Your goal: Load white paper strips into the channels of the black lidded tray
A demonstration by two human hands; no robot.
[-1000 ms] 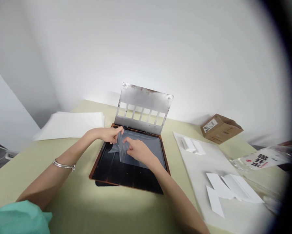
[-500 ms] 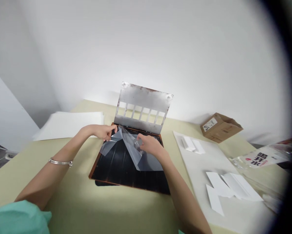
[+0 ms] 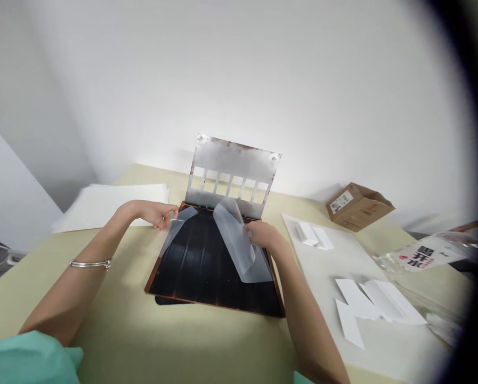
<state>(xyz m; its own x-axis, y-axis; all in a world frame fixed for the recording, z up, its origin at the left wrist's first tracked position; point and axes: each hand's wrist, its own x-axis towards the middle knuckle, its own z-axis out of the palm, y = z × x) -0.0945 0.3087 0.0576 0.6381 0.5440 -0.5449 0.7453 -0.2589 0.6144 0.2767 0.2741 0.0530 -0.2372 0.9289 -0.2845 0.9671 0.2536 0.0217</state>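
Note:
A dark ribbed tray with a brown rim (image 3: 170, 288) lies on the table before me. A metal plate with a row of slots (image 3: 233, 178) stands tilted up at its far edge. My left hand (image 3: 155, 214) pinches a thin translucent film strip (image 3: 175, 229) over the tray's far left corner. My right hand (image 3: 262, 234) is closed on a larger translucent film sheet (image 3: 242, 245), held curled above the tray's right side. The two films are apart. A silver bracelet circles my left wrist.
A stack of white sheets (image 3: 111, 205) lies at the far left. A white board (image 3: 366, 298) at the right carries folded white paper pieces (image 3: 374, 306). A cardboard box (image 3: 358, 205) sits behind it, and a clear plastic bag with printed characters (image 3: 426, 256) lies at the far right.
The films have been peeled apart: my right hand moved right with the larger sheet, my left hand drew left with the smaller strip. More of the dark tray is uncovered.

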